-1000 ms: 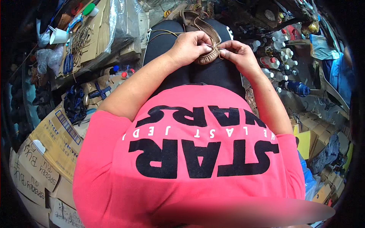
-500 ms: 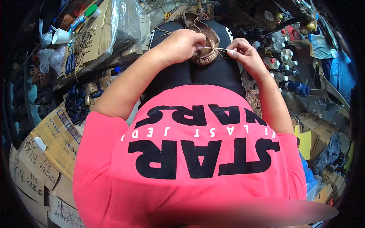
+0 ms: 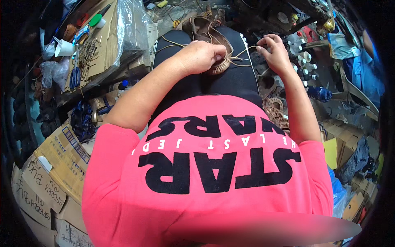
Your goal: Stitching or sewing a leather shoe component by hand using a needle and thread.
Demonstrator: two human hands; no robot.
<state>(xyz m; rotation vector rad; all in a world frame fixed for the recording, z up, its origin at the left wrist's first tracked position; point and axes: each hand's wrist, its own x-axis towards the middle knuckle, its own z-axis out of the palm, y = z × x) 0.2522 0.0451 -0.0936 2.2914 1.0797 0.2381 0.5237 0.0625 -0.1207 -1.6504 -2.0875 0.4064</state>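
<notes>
Tan leather, a small moccasin-like shoe [image 3: 214, 45], lies across the person's lap on black trousers [image 3: 230, 80], its stitched edge tucked under the left hand [image 3: 201, 57]. That hand is closed down over the near end of the shoe, fingers curled and clamped on the woven rim, which looks like a way of pinning the piece so it cannot slide while the cord is drawn. Off to the right of it, well apart, the right hand [image 3: 273, 51] is raised with its fingertips pinched together on a thin tan lace [image 3: 242, 53]; the lace runs taut from the pinch back to the shoe's edge beside the left hand, so the pull seems to work straight against the hold. More loose lace loops over the thigh on the far side of the left hand. Left of that hand, beyond the forearm, a cardboard-covered bench [image 3: 103, 45] carries blue-handled scissors [image 3: 75, 77], a white cup [image 3: 62, 48] and a clear plastic bag [image 3: 131, 24], all close enough to reach without shifting the lap. Beyond and to the right of the right hand stands a cluster of small white-capped bottles [image 3: 302, 57], with a blue bottle [image 3: 320, 94] nearer the elbow. Below the right forearm, more woven tan pieces [image 3: 276, 113] sit by the knee, and printed cardboard boxes [image 3: 61, 152] are stacked under the left elbow.
</notes>
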